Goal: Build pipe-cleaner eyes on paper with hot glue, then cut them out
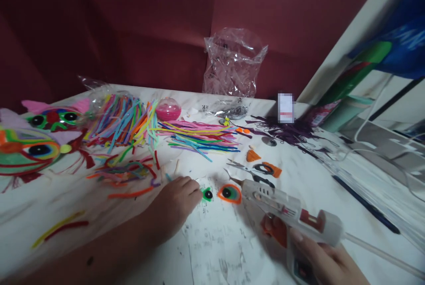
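Observation:
In my right hand (315, 249) is a white hot glue gun (282, 205), its fingers around the handle and orange trigger. The gun's nozzle points left, above the right edge of an eye shape (229, 194) with an orange pipe-cleaner rim, green inside and a black pupil. My left hand (181, 196) is closed, its bent fingers at the left edge of a smaller green eye shape (207, 194) with a black pupil. The fingertips are partly hidden. Both eye shapes lie over a sheet of paper with writing (212, 240).
Scissors (262, 170) lie behind the glue gun, beside orange scraps (253, 155). Bundled pipe cleaners (199, 136) spread across the back. Decorated cat-like masks (33, 152) sit at left. Dark purple strands (285, 130) and a blue pen-like stick (365, 203) lie at right.

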Demonstrator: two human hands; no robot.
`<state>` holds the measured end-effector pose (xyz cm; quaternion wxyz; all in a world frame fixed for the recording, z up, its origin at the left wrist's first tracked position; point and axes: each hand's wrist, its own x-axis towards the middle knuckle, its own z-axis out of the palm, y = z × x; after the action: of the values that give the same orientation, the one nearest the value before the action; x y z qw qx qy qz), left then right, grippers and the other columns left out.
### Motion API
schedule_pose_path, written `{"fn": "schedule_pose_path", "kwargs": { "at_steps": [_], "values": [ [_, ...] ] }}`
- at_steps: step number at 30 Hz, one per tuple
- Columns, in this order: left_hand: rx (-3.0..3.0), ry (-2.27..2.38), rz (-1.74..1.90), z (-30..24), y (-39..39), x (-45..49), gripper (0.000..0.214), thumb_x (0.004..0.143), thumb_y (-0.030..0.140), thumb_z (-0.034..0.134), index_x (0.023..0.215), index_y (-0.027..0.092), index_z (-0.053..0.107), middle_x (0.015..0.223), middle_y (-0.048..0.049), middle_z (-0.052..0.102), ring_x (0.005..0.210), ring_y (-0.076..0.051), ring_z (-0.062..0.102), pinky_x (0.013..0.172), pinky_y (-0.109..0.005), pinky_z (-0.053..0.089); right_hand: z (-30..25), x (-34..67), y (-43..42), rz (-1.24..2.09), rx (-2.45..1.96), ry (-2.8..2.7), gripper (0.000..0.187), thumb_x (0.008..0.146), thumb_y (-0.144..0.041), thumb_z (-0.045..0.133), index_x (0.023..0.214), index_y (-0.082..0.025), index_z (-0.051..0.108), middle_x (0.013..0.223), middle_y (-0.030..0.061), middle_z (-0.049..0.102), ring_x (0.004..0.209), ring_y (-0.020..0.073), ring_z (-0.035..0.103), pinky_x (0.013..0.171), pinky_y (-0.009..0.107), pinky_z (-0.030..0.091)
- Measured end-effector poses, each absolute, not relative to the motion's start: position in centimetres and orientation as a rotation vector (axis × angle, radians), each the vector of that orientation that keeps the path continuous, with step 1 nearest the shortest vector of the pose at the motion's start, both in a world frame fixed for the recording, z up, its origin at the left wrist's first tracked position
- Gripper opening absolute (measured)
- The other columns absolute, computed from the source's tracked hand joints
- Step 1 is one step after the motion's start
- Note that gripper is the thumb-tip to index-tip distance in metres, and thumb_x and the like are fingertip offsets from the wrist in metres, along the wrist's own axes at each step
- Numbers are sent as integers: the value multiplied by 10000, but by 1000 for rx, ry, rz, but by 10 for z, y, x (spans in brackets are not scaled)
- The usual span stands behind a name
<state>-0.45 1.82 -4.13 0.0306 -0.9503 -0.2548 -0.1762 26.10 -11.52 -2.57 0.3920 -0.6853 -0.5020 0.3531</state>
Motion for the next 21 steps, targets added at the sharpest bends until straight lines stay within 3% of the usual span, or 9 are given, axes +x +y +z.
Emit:
{"fn": "schedule_pose_path", "kwargs": {
  "at_steps": [5,9,21],
  "values": [
    [-2914,-1045,-657,-42,24,-5,129,754,165,696,848,141,611,795,-41,628,781,-206,564,699,-319,421,-35,257,-112,1121,-1588,-1261,513,764,-648,528,844,-194,753,882,102,741,844,286,672,874,394,508],
    [-2998,-1125,-619,-44,24,-4,21,798,157,637,819,158,638,783,-37,632,783,-199,575,708,-318,413,-36,251,-108,1214,-1509,-1254,524,780,-649,512,926,-201,741,990,119,725,982,313,642,936,450,466],
    [-3046,-1172,-723,-50,26,1,178,857,168,508,903,154,679,809,-57,650,790,-191,588,706,-307,427,-32,244,-104,1308,-1523,-1223,590,763,-687,497,935,-172,727,946,120,704,912,290,635,919,462,464]
  ]
}}
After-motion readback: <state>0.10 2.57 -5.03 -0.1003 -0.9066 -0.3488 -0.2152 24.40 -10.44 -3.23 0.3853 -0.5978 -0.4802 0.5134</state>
